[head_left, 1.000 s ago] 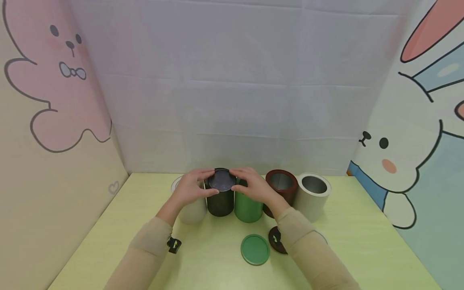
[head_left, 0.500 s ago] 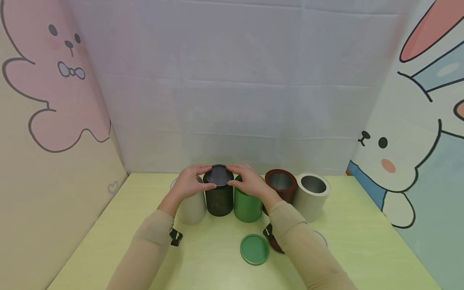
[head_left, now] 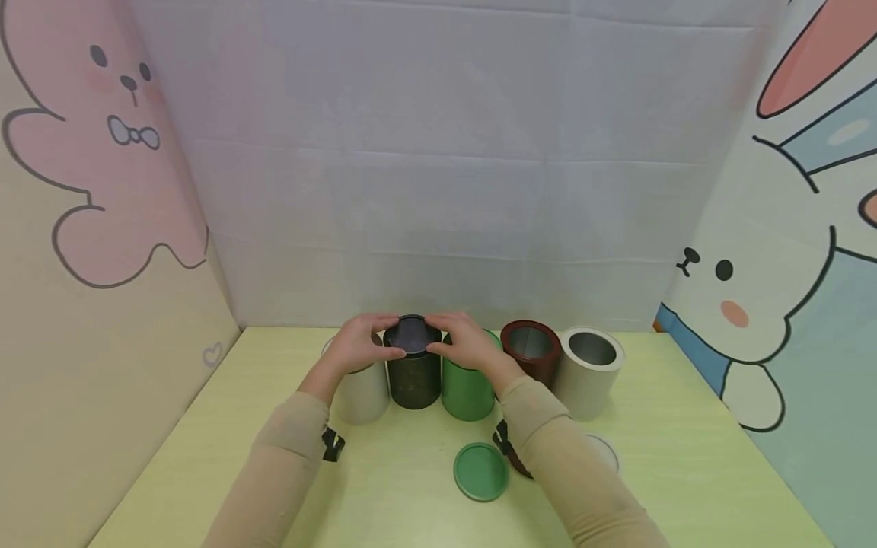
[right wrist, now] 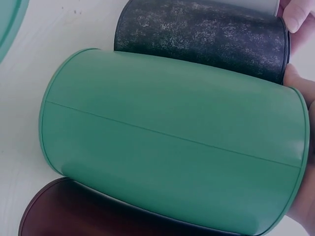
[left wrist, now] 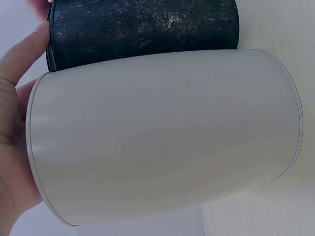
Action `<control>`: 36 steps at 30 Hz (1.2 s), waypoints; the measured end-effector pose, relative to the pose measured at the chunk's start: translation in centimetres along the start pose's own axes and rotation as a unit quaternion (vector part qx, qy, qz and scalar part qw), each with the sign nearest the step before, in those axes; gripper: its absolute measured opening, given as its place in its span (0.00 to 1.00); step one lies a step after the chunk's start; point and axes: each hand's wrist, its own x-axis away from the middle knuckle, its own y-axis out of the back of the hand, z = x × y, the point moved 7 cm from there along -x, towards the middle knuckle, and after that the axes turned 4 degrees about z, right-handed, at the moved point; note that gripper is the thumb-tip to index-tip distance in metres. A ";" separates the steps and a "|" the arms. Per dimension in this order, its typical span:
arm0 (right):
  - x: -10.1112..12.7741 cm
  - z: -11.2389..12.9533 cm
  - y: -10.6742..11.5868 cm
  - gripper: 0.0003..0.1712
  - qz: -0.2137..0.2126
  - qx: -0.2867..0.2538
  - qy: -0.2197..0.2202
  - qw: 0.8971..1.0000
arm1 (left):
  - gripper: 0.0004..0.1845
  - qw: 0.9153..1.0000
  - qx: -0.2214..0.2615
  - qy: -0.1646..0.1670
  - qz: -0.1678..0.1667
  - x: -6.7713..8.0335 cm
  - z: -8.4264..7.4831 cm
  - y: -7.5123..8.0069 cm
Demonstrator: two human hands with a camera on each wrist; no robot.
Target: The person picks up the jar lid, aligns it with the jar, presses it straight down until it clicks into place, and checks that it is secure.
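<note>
In the head view, your left hand (head_left: 354, 348) and your right hand (head_left: 466, 344) both hold the dark lid (head_left: 412, 336) on top of the black canister (head_left: 413, 378), with the fingers curled around the lid's rim from the two sides. This canister stands upright on the yellow-green table (head_left: 205, 426), second in a row, between the white canister (head_left: 363, 392) and the green canister (head_left: 467, 388); further right stand a brown canister (head_left: 530, 350) and a grey canister (head_left: 591, 369), both without lids. A green lid (head_left: 481, 472) lies flat near you. In the left wrist view, the white canister (left wrist: 162, 135) fills the picture, and your thumb (left wrist: 22, 56) touches the rim of the black canister (left wrist: 142, 27) behind it. In the right wrist view, the green canister (right wrist: 172, 142) is in front, and two fingertips (right wrist: 295, 17) pinch the edge of the black canister (right wrist: 202, 34). I judge this canister to be light, stiff and hollow, with a slightly rough wall, so it tips easily; the lid is better taken at its rim, evenly from both sides.
</note>
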 end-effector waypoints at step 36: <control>-0.6 -0.5 -0.5 0.27 -0.010 -0.008 0.011 1.000 | 0.26 0.999 0.018 -0.028 -0.012 -0.3 0.4 -0.3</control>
